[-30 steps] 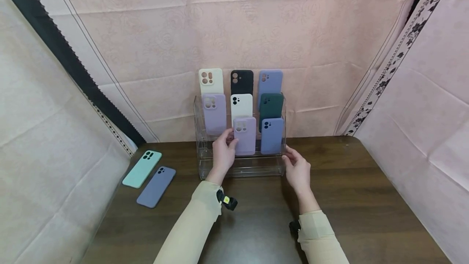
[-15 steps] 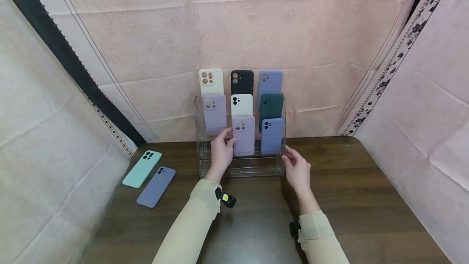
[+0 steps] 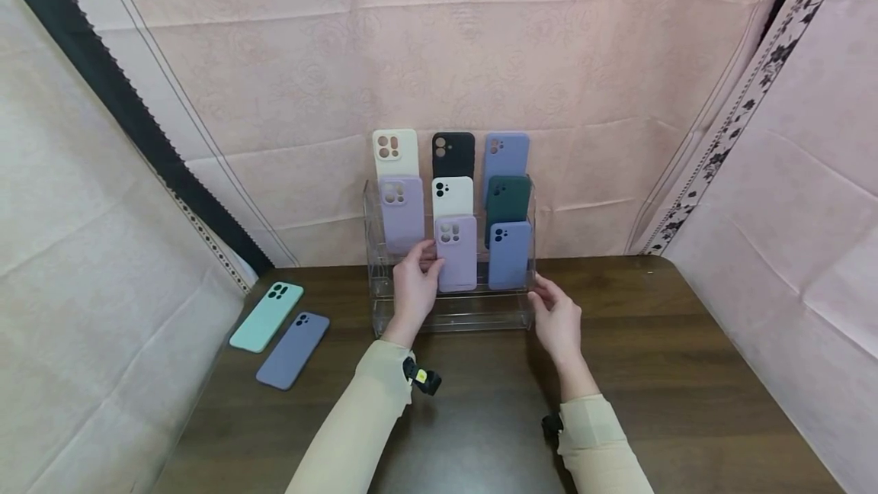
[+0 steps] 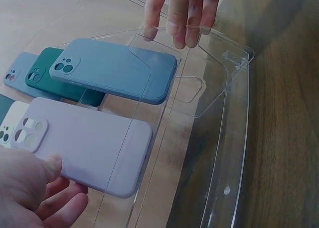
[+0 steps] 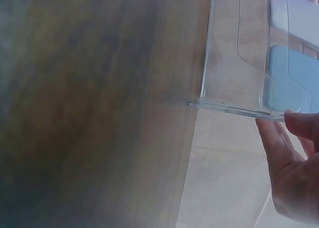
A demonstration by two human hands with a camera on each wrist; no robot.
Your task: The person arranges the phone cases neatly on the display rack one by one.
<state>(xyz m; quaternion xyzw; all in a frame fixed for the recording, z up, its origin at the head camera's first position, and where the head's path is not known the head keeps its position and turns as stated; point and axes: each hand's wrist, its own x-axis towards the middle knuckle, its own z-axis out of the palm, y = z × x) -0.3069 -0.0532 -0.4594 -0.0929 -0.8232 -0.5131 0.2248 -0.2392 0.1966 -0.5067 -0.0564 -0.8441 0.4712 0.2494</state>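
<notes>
A lavender phone case stands in the front tier of a clear acrylic display stand. My left hand pinches that case by its left edge, thumb on the face and fingers behind, as the left wrist view shows. To its right in the same tier stands a blue phone case. My right hand holds the stand's right side panel between thumb and fingers, plain in the right wrist view. Behind are a second lavender case, a white case and a dark green case.
The back tier bears a cream case, a black case and a periwinkle case. On the wooden table at left lie a mint case and a grey-blue case. Patterned cloth hangs behind.
My left hand and the lavender case have shifted slightly left, and the case's top edge has risen a little. My right hand stays on the stand's side.
</notes>
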